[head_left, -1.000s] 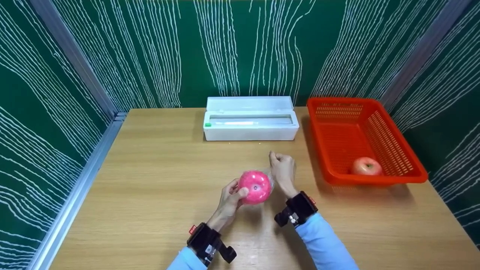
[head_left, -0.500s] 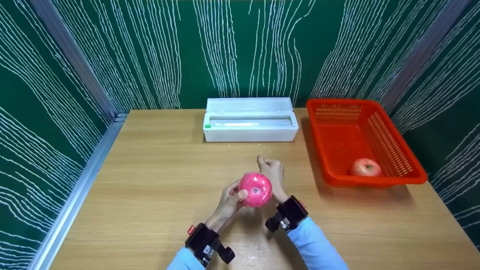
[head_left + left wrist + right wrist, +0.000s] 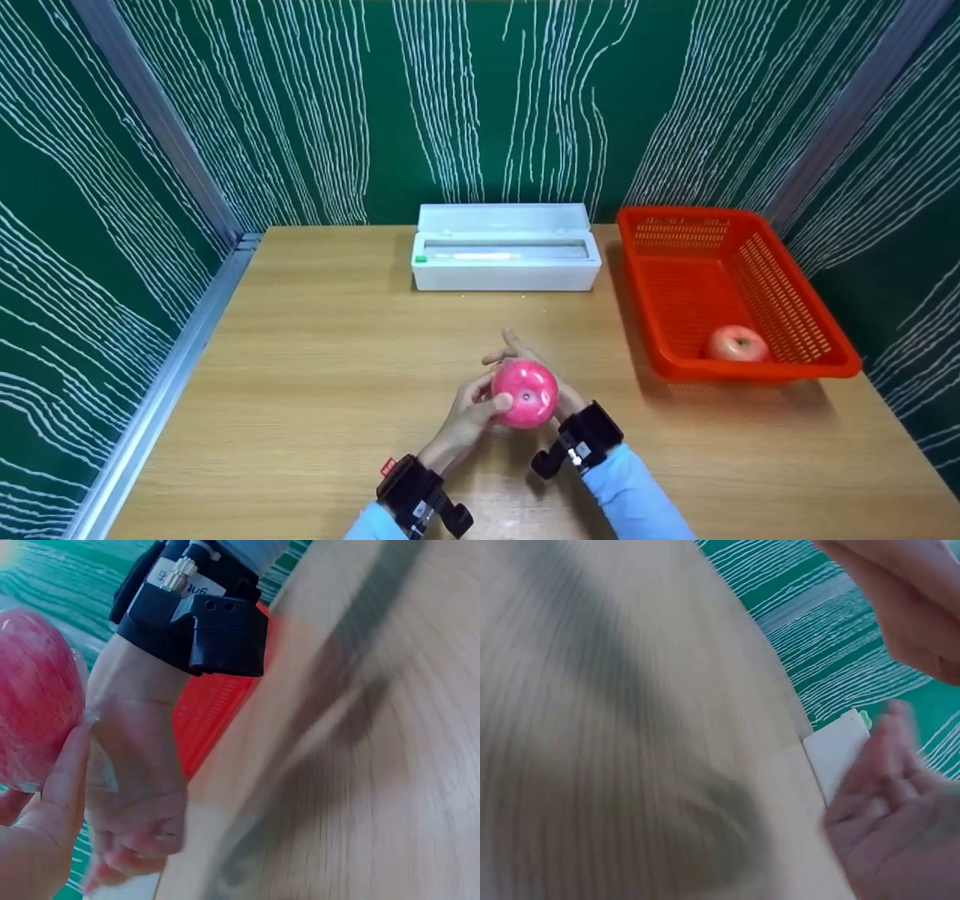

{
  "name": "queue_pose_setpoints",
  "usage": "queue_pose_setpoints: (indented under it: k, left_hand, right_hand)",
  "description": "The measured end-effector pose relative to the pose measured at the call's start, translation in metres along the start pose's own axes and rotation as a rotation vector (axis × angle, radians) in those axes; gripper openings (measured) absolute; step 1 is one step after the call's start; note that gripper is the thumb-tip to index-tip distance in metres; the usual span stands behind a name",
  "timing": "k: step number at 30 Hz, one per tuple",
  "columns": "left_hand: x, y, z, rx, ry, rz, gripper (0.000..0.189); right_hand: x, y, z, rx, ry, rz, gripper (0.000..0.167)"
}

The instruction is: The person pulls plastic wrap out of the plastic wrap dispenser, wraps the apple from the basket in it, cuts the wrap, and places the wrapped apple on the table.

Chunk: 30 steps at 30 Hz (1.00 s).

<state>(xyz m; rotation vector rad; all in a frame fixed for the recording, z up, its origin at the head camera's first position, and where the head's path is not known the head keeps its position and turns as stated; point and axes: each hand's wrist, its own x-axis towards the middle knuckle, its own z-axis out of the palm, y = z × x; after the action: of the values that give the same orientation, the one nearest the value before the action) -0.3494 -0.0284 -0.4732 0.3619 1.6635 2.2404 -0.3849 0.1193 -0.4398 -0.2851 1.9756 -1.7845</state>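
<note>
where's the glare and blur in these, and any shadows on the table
Head view: bright highlights on the pink fruit and a glare streak inside the white box; left wrist view: soft-edged shadows across the table; right wrist view: right hand blurred at the fingertips, broad shadows on the table.

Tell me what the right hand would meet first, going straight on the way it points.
The right hand would likely meet the long open white box first, though the hand's height is unclear.
</note>
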Motion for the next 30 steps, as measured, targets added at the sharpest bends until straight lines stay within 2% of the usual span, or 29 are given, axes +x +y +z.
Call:
queue_pose_setpoints:
  k: [2, 3, 4, 5, 6, 8, 10, 11, 13, 16, 17, 19, 21, 23, 26, 30]
  left_hand:
    - [0.000, 0.000, 0.001, -0.002, 0.003, -0.009, 0.073]
    - [0.000, 0.001, 0.000, 0.000, 0.013, -0.012, 0.075]
    - [0.000, 0.001, -0.001, -0.002, 0.026, -0.014, 0.077]
    - [0.001, 0.002, -0.002, -0.003, 0.042, -0.011, 0.079]
    - [0.001, 0.003, -0.004, -0.001, 0.063, -0.011, 0.079]
    - [0.003, 0.005, -0.009, 0.010, 0.119, -0.014, 0.077]
    - [0.006, 0.006, -0.013, 0.007, 0.176, -0.016, 0.072]
    - [0.007, 0.006, -0.015, 0.007, 0.200, -0.019, 0.069]
    - [0.010, 0.006, -0.017, 0.004, 0.242, -0.033, 0.064]
    - [0.014, 0.005, -0.016, -0.003, 0.272, -0.051, 0.063]
    - [0.015, 0.004, -0.015, -0.001, 0.279, -0.057, 0.062]
    - [0.017, 0.003, -0.013, -0.003, 0.287, -0.066, 0.062]
    - [0.018, 0.001, -0.011, -0.018, 0.289, -0.068, 0.063]
    - [0.018, -0.002, -0.011, -0.052, 0.281, -0.076, 0.068]
    - [0.020, -0.006, -0.014, -0.143, 0.253, -0.113, 0.071]
    - [0.030, -0.008, -0.020, -0.382, 0.180, -0.241, 0.076]
  right_hand:
    - [0.007, 0.003, -0.007, 0.122, 0.009, 0.134, 0.084]
    - [0.013, 0.008, -0.013, 0.184, 0.031, 0.162, 0.094]
    - [0.020, 0.018, -0.022, 0.243, 0.054, 0.150, 0.098]
    - [0.025, 0.023, -0.029, 0.260, 0.128, 0.158, 0.101]
    - [0.028, 0.028, -0.036, 0.262, 0.200, 0.140, 0.100]
    - [0.030, 0.034, -0.047, 0.255, 0.378, 0.041, 0.088]
    - [0.021, 0.029, -0.049, 0.171, 0.524, -0.085, 0.064]
    - [0.013, 0.023, -0.046, 0.102, 0.562, -0.144, 0.051]
    - [0.000, 0.020, -0.040, -0.009, 0.507, -0.319, 0.042]
    - [-0.012, 0.021, -0.026, -0.232, 0.314, -0.487, 0.067]
    - [-0.013, 0.022, -0.022, -0.323, 0.278, -0.515, 0.076]
    - [-0.013, 0.024, -0.014, -0.470, 0.280, -0.546, 0.089]
    - [-0.011, 0.027, -0.009, -0.568, 0.324, -0.580, 0.087]
    - [-0.009, 0.029, -0.007, -0.620, 0.371, -0.604, 0.084]
    - [-0.009, 0.030, -0.006, -0.631, 0.399, -0.629, 0.080]
    - [-0.013, 0.027, -0.006, -0.595, 0.367, -0.629, 0.080]
